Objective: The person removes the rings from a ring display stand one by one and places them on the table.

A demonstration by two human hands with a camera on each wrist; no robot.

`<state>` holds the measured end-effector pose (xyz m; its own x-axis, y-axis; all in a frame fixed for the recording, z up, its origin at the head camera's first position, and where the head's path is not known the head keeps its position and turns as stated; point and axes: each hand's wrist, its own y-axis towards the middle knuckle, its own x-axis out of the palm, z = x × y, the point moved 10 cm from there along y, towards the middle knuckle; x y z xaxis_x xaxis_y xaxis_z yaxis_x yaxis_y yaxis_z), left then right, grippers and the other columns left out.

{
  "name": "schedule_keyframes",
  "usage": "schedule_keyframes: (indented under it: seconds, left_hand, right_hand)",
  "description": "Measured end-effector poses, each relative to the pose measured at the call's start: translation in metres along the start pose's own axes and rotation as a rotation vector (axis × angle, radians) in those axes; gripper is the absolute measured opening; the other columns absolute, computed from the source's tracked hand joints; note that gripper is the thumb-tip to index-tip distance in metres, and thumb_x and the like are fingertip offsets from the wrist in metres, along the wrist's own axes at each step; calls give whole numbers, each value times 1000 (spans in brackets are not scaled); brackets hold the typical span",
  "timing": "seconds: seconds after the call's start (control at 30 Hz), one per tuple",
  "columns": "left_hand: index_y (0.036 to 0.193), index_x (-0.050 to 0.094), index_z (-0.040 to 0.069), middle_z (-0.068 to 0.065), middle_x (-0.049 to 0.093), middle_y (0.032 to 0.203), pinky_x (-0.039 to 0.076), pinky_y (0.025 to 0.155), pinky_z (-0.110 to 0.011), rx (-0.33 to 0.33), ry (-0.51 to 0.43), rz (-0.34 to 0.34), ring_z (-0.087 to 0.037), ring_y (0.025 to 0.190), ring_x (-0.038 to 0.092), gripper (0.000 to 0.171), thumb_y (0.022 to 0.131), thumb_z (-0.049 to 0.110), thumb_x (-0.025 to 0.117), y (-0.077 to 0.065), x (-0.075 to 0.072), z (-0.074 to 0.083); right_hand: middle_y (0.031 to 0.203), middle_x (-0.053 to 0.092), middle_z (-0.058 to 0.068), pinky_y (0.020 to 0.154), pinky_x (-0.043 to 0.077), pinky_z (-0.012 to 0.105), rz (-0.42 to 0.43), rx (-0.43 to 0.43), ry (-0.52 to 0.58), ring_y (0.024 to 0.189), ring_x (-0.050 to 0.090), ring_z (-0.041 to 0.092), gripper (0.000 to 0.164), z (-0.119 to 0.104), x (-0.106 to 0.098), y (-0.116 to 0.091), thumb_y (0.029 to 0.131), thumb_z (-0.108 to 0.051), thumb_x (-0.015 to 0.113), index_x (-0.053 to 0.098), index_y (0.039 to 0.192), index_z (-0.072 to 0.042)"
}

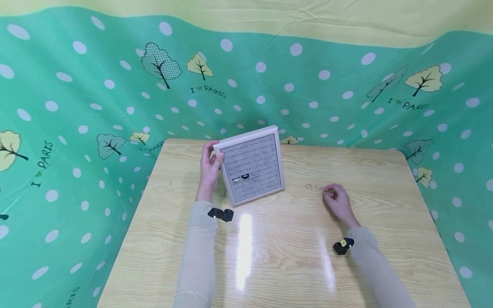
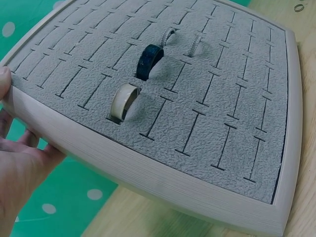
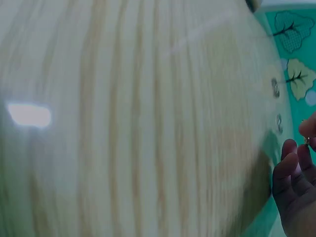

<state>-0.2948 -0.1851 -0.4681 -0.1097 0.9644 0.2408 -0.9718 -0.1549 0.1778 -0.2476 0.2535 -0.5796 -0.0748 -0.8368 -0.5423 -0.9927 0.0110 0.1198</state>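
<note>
My left hand (image 1: 209, 169) grips the left edge of a square ring display tray (image 2: 148, 168), thumb on its front and fingers behind, and holds it tilted up to face me. Its grey padded face has rows of slits. Seated in them are a white band ring (image 2: 118, 102), a dark blue ring (image 2: 146, 61) and two silver rings (image 2: 194, 45) set with small stones. Over on the right, my right hand (image 1: 340, 203) is low over the table, thumb and fingertips together, pinching a small shiny ring (image 3: 306, 141) mostly hidden by the fingers.
Two loose rings (image 3: 275, 88) lie on the wooden table (image 1: 292, 256) just left of my right hand. A green dotted curtain (image 1: 269, 85) hangs along the back and sides of the table. Bright light reflections streak the tabletop.
</note>
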Motion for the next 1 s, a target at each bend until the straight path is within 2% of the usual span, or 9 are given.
schedule_keyframes:
  seconds: [0.2,0.4,0.77,1.0]
  left_hand:
    - [133,44,10,-6,48,126,56,82,-35,0,4,-5,-23,101,58,40,96,-2,51,1,0,0]
    - [131,46,13,-6,48,125,56,81,-35,-7,0,-1,-22,100,57,39,96,-1,52,0,-1,0]
    - [135,41,8,-6,47,127,56,82,-36,-24,1,-6,-22,100,57,41,96,-1,51,1,-1,-2]
    - [135,41,11,-6,46,129,55,84,-37,-27,6,-14,-23,103,57,40,97,2,51,0,-1,-3]
  right_hand:
    - [102,46,19,63,36,10,15,8,-51,78,44,19,10,7,-8,3,88,7,58,59,98,9]
    - [102,48,20,62,35,15,4,8,-96,76,43,16,9,6,-10,5,90,4,60,61,98,8]
    - [98,53,18,62,36,17,10,47,-108,73,43,11,10,20,-11,8,90,0,61,63,98,6]
    - [99,54,19,62,37,16,15,54,-92,72,44,9,10,21,-10,8,89,1,61,64,98,6]
